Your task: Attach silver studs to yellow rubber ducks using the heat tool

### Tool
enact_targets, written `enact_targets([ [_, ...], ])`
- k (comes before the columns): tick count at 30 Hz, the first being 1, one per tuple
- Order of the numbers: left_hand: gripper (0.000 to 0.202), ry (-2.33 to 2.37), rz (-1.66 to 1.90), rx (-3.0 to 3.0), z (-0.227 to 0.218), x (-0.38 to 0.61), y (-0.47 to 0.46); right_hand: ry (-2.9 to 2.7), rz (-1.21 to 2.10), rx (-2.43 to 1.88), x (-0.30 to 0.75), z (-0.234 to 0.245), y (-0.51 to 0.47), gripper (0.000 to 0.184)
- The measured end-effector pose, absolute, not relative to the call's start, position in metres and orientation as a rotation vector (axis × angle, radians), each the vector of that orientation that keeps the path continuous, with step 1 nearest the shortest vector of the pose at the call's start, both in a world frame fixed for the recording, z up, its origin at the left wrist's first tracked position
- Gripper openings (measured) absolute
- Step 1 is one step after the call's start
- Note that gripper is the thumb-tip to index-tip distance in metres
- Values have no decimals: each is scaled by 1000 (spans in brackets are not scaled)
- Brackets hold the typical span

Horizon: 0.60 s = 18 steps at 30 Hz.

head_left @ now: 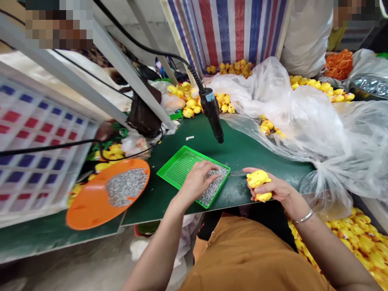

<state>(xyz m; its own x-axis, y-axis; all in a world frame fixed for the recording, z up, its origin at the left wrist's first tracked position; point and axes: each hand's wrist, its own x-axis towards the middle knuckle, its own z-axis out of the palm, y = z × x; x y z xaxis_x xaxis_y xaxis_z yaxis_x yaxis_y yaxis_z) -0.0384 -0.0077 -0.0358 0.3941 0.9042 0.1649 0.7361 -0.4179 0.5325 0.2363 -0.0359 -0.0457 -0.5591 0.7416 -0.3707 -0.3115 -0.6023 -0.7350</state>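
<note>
My left hand (200, 178) reaches over the green mesh tray (172, 163), above a heap of small silvery metal pieces (212, 188) that look like screws. Its thumb and forefinger are bent toward each other with a small gap between the tips. Just past the table's front edge, my right hand (274, 188) is closed around a yellow rubber duck (258, 178), the thumb lying across its middle. Between the two hands and farther back hangs a black electric screwdriver (212, 115), its tip pointing down over the table.
An orange tray (91, 206) with more silvery pieces (127, 186) lies at the left on the green table (242, 141). Clear plastic bags (303, 113) cover the right side. Many yellow ducks (363, 238) fill a container at lower right. A black cable (145, 48) crosses above.
</note>
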Motion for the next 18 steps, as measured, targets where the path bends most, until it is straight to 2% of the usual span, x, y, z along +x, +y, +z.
enact_targets([
  [3,5,1504,447,2381,-55,-57,-7,-676,2033,-970,226,-50,-36,68],
  [5,8,1464,470,2418,-63,-60,-8,-607,1947,-1013,217,-53,-34,70],
  [8,12,1491,627,2386,-67,-59,-9,-559,1862,-1057,206,-59,-33,80],
  [15,14,1591,970,1992,-59,-51,-14,-517,1750,-1072,191,-63,-38,75],
  [18,14,1531,1101,1808,-51,-35,-20,-501,1777,-1059,187,-63,-41,81],
])
